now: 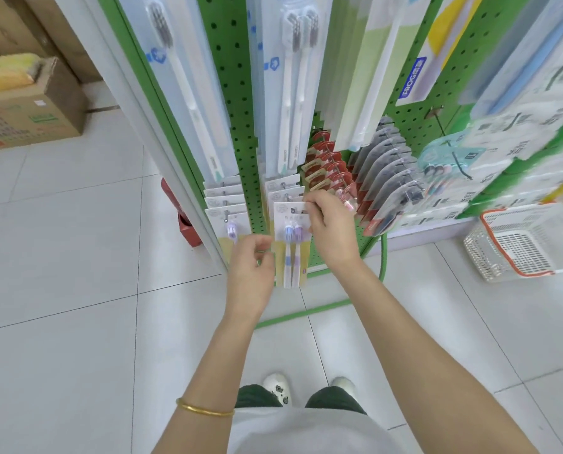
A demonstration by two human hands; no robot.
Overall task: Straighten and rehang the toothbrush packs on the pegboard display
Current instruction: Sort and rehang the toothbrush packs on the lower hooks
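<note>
Bright, even white light fills the shop, and it seems to fall from overhead. The floor tiles [60,257] take a pale sheen with no hard glare, and shadows are faint and soft-edged. The clear fronts of the toothbrush packs [188,77] at the top of the frame look milky with reflection. The wide lens splays the pegboard [237,93] outward toward the upper edge, and the packs at the far right are stretched and smeared. The left hand [252,257] and right hand [330,231] look slightly soft.
</note>
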